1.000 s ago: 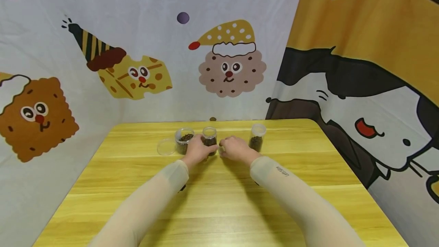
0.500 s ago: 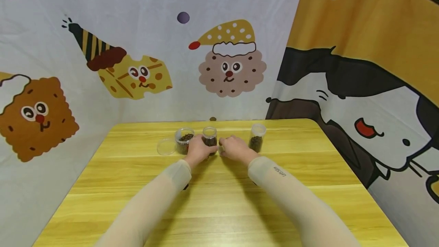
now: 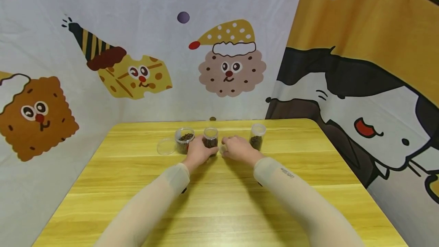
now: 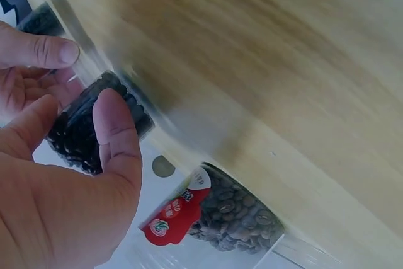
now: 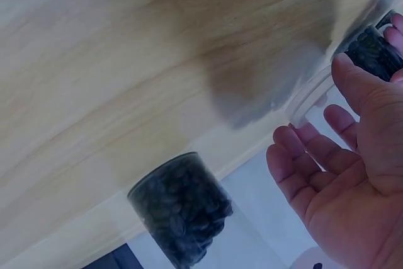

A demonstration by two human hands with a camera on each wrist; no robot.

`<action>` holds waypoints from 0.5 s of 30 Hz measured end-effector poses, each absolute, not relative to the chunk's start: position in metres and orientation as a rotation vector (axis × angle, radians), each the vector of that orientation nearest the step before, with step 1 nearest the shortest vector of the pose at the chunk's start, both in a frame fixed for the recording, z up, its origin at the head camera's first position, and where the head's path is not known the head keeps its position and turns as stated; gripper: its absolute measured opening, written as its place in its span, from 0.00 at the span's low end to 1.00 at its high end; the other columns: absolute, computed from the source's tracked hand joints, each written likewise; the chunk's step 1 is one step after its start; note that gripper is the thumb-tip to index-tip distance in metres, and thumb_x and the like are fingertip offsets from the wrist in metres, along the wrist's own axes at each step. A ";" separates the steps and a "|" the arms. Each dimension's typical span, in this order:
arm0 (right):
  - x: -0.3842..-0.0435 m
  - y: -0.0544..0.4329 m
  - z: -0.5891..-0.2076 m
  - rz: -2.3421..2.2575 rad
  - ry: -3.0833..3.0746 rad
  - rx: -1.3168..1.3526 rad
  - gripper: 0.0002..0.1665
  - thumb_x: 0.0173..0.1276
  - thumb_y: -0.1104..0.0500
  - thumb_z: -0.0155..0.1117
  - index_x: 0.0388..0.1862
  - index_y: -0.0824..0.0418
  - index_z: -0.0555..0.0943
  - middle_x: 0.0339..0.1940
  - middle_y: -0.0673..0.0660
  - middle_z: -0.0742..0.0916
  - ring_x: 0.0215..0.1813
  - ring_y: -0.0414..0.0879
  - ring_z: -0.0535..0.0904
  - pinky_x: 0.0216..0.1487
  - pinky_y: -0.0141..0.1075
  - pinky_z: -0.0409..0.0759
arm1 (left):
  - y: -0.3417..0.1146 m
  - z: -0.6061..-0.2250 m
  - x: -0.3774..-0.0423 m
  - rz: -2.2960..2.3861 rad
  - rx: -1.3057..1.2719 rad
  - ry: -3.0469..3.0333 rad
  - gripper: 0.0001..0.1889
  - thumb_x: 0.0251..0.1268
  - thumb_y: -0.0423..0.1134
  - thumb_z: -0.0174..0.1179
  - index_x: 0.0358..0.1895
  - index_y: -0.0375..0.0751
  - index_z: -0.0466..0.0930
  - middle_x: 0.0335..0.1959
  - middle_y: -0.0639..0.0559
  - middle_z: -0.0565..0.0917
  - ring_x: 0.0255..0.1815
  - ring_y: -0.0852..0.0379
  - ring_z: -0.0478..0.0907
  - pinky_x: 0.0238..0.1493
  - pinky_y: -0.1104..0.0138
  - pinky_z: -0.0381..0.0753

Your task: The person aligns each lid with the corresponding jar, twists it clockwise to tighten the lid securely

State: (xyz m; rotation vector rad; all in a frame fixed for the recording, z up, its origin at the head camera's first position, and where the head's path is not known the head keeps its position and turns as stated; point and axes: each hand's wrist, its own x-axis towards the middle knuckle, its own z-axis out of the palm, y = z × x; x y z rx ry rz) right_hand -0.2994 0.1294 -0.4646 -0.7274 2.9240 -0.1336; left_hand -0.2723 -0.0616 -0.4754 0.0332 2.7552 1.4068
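My left hand (image 3: 199,150) grips a small clear jar (image 3: 210,136) holding dark beans or seeds; thumb and fingers curl round its lower part in the left wrist view. Close to its right, my right hand (image 3: 240,148) pinches a round clear lid (image 5: 308,97) low over the tabletop. Part of that lid is hidden by the fingers. Beside my left hand stands a wide clear tub (image 3: 184,140) of brown coffee beans, with a red label (image 4: 179,212). To the right of my right hand, a taller clear jar (image 3: 257,137) is partly filled with dark beans.
Another round clear lid (image 3: 166,146) lies flat on the wooden table (image 3: 219,201), left of the tub. The table's back edge runs just behind the containers. A cartoon-printed curtain (image 3: 147,7) hangs beyond it.
My right hand has shifted slightly right with the clear lid, away from the small jar. The small jar, in my left hand, has moved a touch to the right.
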 end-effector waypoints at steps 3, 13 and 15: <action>-0.297 0.133 -0.461 -0.145 2.939 -0.742 0.27 0.77 0.47 0.71 0.68 0.58 0.81 0.60 0.59 0.90 0.61 0.57 0.87 0.60 0.52 0.87 | -0.060 -0.475 -0.269 1.373 0.085 2.811 0.28 0.65 0.47 0.77 0.64 0.40 0.80 0.61 0.42 0.88 0.58 0.44 0.87 0.59 0.50 0.88; -0.267 0.150 -0.442 -0.197 2.973 -0.783 0.31 0.76 0.46 0.72 0.71 0.57 0.79 0.64 0.60 0.88 0.60 0.56 0.88 0.57 0.52 0.88 | -0.071 -0.461 -0.235 1.382 0.245 2.881 0.26 0.61 0.46 0.80 0.60 0.43 0.83 0.60 0.43 0.89 0.64 0.42 0.85 0.65 0.45 0.84; -0.257 0.156 -0.437 -0.242 2.979 -0.785 0.31 0.75 0.46 0.73 0.71 0.57 0.79 0.66 0.60 0.88 0.62 0.57 0.87 0.59 0.53 0.87 | -0.077 -0.458 -0.226 1.366 0.260 2.897 0.24 0.60 0.47 0.80 0.56 0.45 0.84 0.58 0.45 0.90 0.61 0.44 0.86 0.62 0.47 0.85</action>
